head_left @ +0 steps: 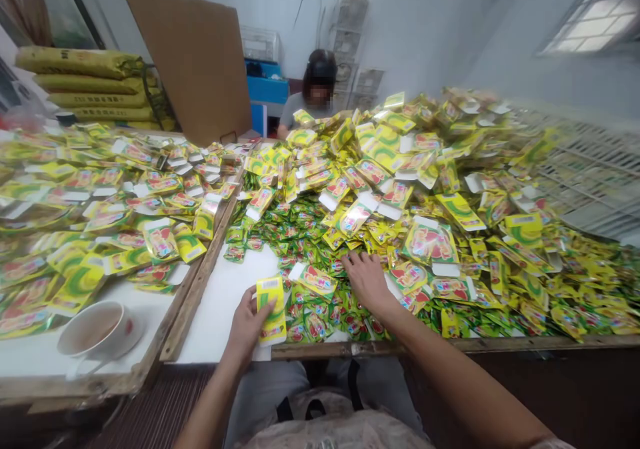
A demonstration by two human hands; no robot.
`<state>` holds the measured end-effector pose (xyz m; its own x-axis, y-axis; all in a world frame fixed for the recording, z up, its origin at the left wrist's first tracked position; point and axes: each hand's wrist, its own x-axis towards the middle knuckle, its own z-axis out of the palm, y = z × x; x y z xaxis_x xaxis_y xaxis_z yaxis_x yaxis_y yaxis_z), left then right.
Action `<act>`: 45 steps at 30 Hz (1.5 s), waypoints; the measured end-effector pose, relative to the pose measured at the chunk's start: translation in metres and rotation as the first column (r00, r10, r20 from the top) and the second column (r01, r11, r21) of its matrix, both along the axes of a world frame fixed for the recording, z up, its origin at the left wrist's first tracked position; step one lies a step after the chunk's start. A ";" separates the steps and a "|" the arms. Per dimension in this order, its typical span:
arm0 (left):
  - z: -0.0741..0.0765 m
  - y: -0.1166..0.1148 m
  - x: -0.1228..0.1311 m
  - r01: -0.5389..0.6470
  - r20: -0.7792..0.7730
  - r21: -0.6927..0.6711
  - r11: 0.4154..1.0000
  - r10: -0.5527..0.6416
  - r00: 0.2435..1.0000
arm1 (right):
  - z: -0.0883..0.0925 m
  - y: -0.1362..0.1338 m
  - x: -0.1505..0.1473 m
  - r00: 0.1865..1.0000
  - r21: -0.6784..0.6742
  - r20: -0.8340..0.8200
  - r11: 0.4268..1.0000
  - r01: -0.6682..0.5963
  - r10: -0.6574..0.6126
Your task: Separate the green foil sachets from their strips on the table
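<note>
packet (271, 309), one, sits in left hand (245, 325); right hand (367, 279) touches heaped sachets (320, 322).

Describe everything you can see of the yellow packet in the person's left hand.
The yellow packet is a flat, glossy pouch, yellow with green swirls and a pale printed panel near its top; the print is too small to read. It stands nearly upright, gripped by the left hand, thumb across its front. It is held over the white table near the front edge, beside small green sachets. The right hand rests apart from it on those sachets.
</note>
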<state>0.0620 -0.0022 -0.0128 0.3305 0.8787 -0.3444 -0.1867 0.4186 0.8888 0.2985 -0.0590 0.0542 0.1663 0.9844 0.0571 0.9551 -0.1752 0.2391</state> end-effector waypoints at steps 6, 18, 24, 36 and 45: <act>-0.009 -0.004 0.004 0.103 -0.016 0.044 0.994 -0.102 0.995 | -0.005 0.016 -0.009 0.954 0.227 -0.260 0.970 -0.089 0.148; -0.012 0.002 -0.020 0.144 -0.144 0.139 0.980 -0.124 0.982 | -0.041 0.052 -0.036 0.485 0.348 -0.847 0.916 0.198 0.217; -0.014 0.001 -0.024 0.010 -0.129 0.052 0.999 -0.004 0.992 | -0.040 0.053 -0.044 0.544 0.414 -0.787 0.903 0.116 0.291; -0.005 0.002 -0.048 -0.077 -0.079 0.061 0.995 0.082 0.994 | -0.026 0.061 -0.099 0.184 0.459 -0.881 0.883 0.100 0.436; -0.014 0.008 -0.054 -0.068 -0.257 0.151 0.986 0.106 0.961 | -0.045 0.062 -0.092 0.363 0.314 -0.890 0.948 0.053 0.275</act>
